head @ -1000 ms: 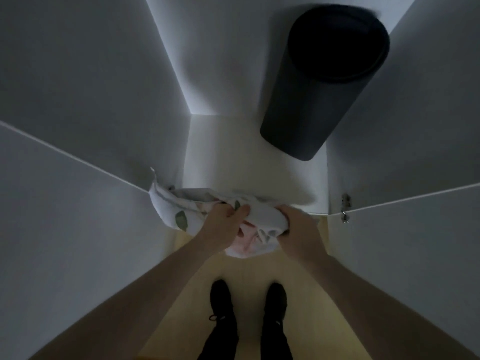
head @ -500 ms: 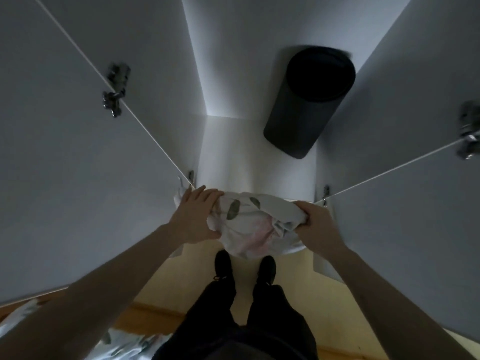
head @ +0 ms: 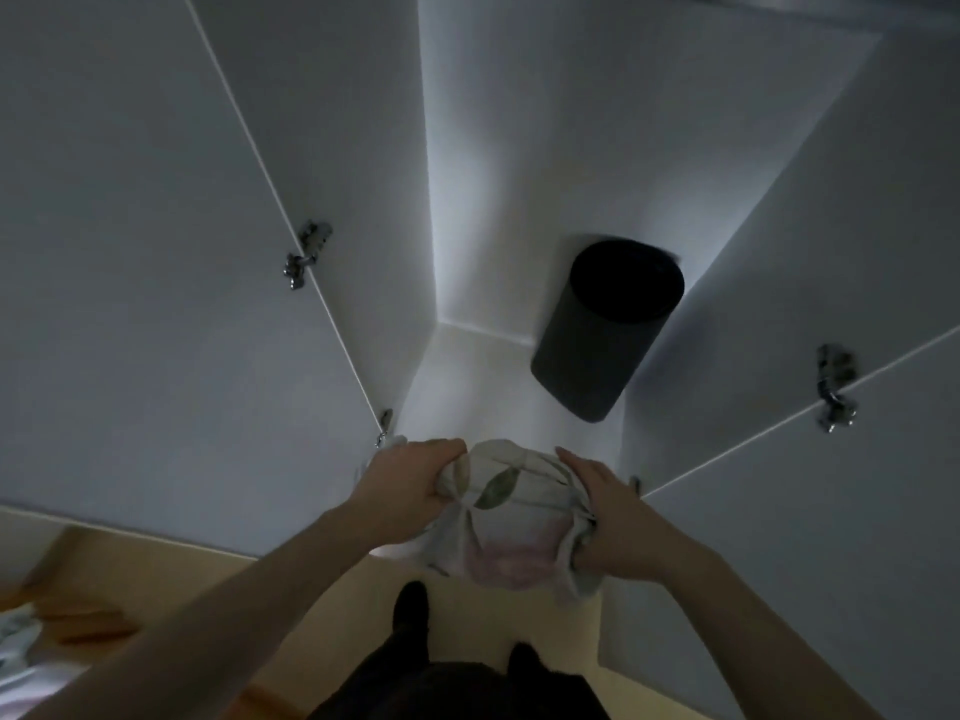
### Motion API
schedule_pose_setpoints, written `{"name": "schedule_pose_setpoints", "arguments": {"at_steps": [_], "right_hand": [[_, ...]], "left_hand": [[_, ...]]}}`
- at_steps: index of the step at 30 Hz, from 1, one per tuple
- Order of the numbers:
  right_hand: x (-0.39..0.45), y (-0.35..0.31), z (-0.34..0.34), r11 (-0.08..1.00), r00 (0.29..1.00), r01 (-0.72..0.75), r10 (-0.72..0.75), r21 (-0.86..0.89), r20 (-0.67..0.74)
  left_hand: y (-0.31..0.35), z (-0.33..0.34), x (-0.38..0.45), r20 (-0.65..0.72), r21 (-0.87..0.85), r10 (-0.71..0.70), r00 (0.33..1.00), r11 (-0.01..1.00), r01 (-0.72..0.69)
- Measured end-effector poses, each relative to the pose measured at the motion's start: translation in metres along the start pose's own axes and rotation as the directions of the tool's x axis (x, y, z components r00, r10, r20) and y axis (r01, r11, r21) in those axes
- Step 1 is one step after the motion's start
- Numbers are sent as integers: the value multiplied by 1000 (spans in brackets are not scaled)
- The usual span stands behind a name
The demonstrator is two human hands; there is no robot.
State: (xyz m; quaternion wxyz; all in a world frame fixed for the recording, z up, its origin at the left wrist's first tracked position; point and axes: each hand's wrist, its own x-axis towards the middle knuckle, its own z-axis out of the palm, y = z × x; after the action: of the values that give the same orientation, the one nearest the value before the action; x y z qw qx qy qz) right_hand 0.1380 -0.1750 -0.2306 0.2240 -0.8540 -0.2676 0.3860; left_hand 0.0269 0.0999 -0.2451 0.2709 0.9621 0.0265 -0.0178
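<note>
Gripping the leaf-print cloth (head: 498,506) well in front of the black bin (head: 608,330), I have my left hand (head: 410,480) and right hand (head: 618,517) fingers clamped on its sides (bundled so it cannot unfold, I reckon).

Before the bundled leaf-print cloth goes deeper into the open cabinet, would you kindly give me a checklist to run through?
1. Left hand grips the leaf-print cloth: ok.
2. Right hand holds the cloth's other side: ok.
3. Left door and right door stand open: ok.
4. Bare cabinet floor shows ahead of the cloth: ok.
5. Black bin stands at the back right, apart from the cloth: ok.
6. Cloth wholly inside the cabinet: not ok, its near part seems to overhang the front edge.
</note>
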Motion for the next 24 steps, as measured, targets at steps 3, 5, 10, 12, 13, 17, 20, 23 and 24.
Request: {"name": "schedule_pose_setpoints", "arguments": {"at_steps": [3, 5, 10, 12, 13, 17, 20, 23, 24], "right_hand": [[-2, -1, -10, 995, 992, 96, -95, -6, 77], [-3, 2, -13, 988, 983, 152, -150, -10, 105], [-9, 2, -13, 967, 957, 255, -253, 3, 144], [-13, 1, -13, 962, 950, 273, -273, 15, 150], [-15, 0, -12, 961, 950, 277, -277, 23, 142], [-26, -6, -5, 943, 943, 328, -330, -49, -50], [-35, -11, 3, 924, 908, 355, -377, -142, -182], [-46, -18, 12, 902, 879, 376, -419, -210, -226], [-50, -22, 15, 895, 872, 383, -432, -228, -232]], "left_hand": [[19, -10, -11, -68, 98, -43, 997, 994, 50], [28, -11, -22, -104, 133, -76, 992, 987, 90], [46, -17, -43, -158, 197, -153, 975, 963, 183], [55, -20, -52, -184, 203, -165, 969, 958, 202], [60, -21, -56, -191, 202, -173, 966, 956, 211], [80, -25, -70, -169, 204, -189, 967, 953, 222], [90, -31, -85, -148, 198, -194, 970, 955, 221], [91, -39, -101, -121, 206, -196, 973, 954, 217], [90, -42, -108, -116, 211, -196, 974, 953, 217]]}}
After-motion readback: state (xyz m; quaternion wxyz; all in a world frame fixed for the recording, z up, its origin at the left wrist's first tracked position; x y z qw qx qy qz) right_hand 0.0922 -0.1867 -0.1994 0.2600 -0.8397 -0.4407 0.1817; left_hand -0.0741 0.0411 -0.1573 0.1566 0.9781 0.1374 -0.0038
